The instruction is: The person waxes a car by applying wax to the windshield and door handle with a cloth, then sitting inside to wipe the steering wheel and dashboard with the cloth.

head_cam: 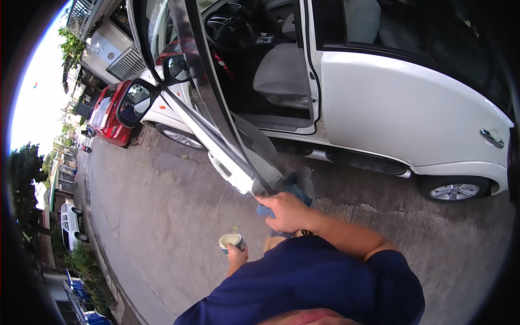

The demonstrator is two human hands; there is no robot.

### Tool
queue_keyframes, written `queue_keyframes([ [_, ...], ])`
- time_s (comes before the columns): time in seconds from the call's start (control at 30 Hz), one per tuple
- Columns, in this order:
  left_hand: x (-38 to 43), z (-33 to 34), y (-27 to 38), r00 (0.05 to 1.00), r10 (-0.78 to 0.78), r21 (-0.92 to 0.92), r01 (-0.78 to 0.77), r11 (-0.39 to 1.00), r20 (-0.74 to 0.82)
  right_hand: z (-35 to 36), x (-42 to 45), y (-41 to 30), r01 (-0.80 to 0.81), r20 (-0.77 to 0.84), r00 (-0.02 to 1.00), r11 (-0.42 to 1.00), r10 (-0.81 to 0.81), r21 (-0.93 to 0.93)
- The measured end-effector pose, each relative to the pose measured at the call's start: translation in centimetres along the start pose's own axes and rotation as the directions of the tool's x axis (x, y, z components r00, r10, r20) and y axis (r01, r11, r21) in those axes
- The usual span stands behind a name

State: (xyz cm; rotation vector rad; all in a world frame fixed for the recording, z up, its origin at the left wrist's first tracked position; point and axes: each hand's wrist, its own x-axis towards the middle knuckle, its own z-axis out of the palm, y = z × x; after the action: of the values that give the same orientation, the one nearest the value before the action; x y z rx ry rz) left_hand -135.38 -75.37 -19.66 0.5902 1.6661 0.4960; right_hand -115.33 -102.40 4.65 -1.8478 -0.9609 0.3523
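My left hand (237, 256), low and left of my body, holds a small round cup-like container (230, 240) with a pale inside and dark patterned outside. With bent fingers, my right hand (286, 211) grips the rear edge of the white car's open front door (239, 162), at the dark window frame. Blue material (300, 187) shows beside and behind this hand; whether the hand holds it, I cannot tell. Beyond the door are a grey front seat (280, 75) and a black steering wheel (231, 26).
The white car's closed rear door (398, 105) is at the right, above a side step (365, 160) and rear wheel (455, 191). A wing mirror (136, 101) juts out at the left, near a red car (111, 118). Concrete paving (174, 211) lies beneath; another white vehicle (71, 225) stands far left.
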Motion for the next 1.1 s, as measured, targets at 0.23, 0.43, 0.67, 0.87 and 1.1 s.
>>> queue_keyframes([
  [0.23, -0.1, 6.7, 3.6, 0.995, 0.098, -0.313, -0.103, 0.944, -0.030, 1.6, 4.0, 1.4, 0.044, 0.508, 0.848, 0.976, -0.150, 0.215],
  [0.43, -0.2, 9.2, 4.6, 0.982, 0.174, -0.366, -0.189, 0.911, -0.072, 3.4, 9.9, 4.9, 0.176, 0.691, 0.629, 0.932, -0.355, 0.318],
  [0.67, -2.5, 8.7, 4.4, 0.952, 0.248, -0.272, -0.291, 0.917, -0.180, 3.2, 11.6, 4.9, 0.249, 0.668, 0.352, 0.754, -0.655, 0.608],
  [0.87, -5.5, 5.6, 2.2, 0.886, 0.351, -0.011, -0.372, 0.928, -0.302, -1.6, 8.3, 11.5, 0.060, 0.570, 0.759, 0.905, -0.315, 0.420],
  [1.1, -5.1, -4.3, -8.9, 0.824, 0.234, 0.505, 0.072, 0.860, -0.516, -14.4, 1.6, 21.1, -0.110, 0.419, 0.908, 0.960, -0.007, 0.256],
])
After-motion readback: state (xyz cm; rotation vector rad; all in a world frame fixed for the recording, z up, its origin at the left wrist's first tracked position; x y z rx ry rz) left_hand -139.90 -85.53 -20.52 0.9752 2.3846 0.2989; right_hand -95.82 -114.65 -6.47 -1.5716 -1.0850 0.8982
